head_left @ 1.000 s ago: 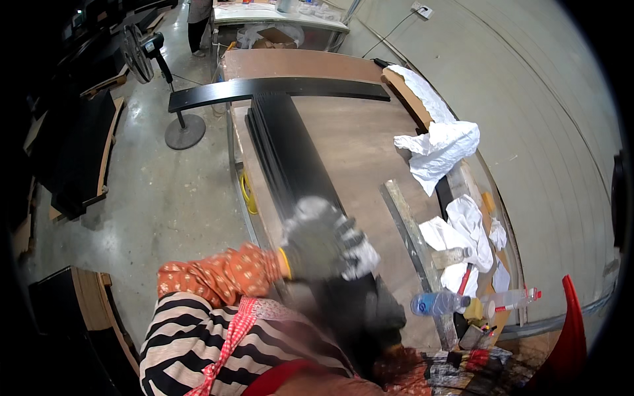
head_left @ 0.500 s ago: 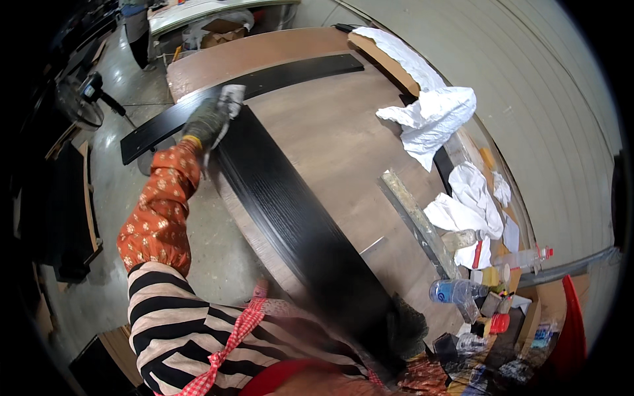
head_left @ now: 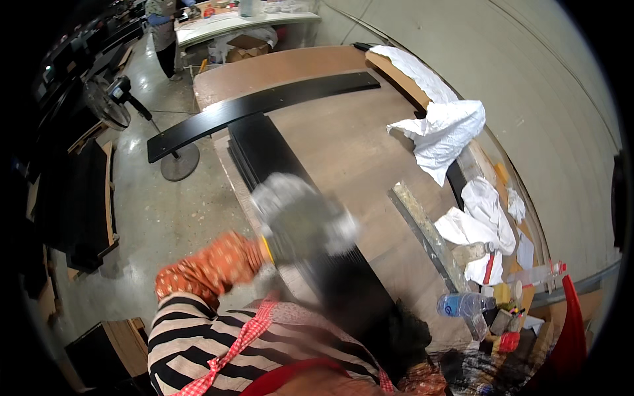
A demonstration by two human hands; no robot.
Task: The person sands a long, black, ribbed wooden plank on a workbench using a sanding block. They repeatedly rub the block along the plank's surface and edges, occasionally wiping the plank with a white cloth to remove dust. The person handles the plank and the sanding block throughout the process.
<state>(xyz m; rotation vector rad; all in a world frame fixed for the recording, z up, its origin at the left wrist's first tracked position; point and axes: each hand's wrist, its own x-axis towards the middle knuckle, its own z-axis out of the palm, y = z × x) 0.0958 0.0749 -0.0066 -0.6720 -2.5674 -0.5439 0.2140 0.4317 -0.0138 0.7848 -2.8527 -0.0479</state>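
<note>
My left hand (head_left: 297,228), in a grey-green work glove with a yellow cuff, is closed on a greyish-white cloth (head_left: 281,187). Motion smears both over the middle of a long black board (head_left: 356,290). That board lies lengthwise away from me, with fine grain or grooves on its face and a stepped left edge. Down at its near end is my right hand (head_left: 408,330), in a dark glove; its fingers are too dark to make out. Across the far end lies another black board (head_left: 264,100), its left end jutting past the table.
White cloths (head_left: 446,135) and a stained strip (head_left: 429,231) lie on the wooden table's (head_left: 343,145) right side, near a water bottle (head_left: 462,305). A standing fan (head_left: 112,102) and stacked black panels (head_left: 76,204) are left. Another person (head_left: 164,36) stands far back.
My left hand and the cloth have come from the board's far end toward me, to its middle. The view has shifted slightly. My right hand stays at the near end.
</note>
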